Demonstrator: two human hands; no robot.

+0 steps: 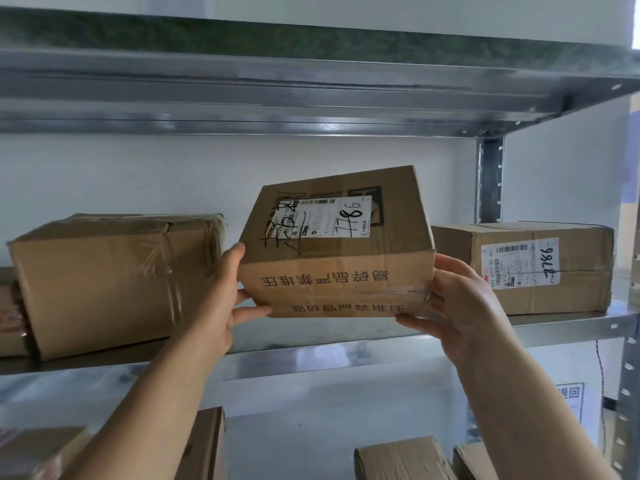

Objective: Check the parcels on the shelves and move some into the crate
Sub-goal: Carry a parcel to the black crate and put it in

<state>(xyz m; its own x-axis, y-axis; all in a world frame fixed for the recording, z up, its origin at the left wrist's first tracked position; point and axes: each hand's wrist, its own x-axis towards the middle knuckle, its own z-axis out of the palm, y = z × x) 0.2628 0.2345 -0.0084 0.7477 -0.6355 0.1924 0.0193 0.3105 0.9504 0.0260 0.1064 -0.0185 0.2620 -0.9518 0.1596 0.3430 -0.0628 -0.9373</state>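
— What kind of place is this?
— A parcel storeroom: grey steel shelves (311, 98) against a white wall (138, 174), loaded with taped brown cardboard boxes (104, 282).
— Anything on them?
— They carry white barcoded shipping labels (519, 263) with handwritten numbers, centre and right.

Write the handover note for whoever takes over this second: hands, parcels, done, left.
Hands: left hand and right hand both grip the middle parcel at its lower corners. It is tilted so its label faces the camera.
Parcels: left parcel and right parcel sit on the same shelf. Lower parcels lie on the level beneath.
Done: the middle parcel is in hand for checking.
Left: no crate is in view. Decide whether this parcel goes in, then check the others.
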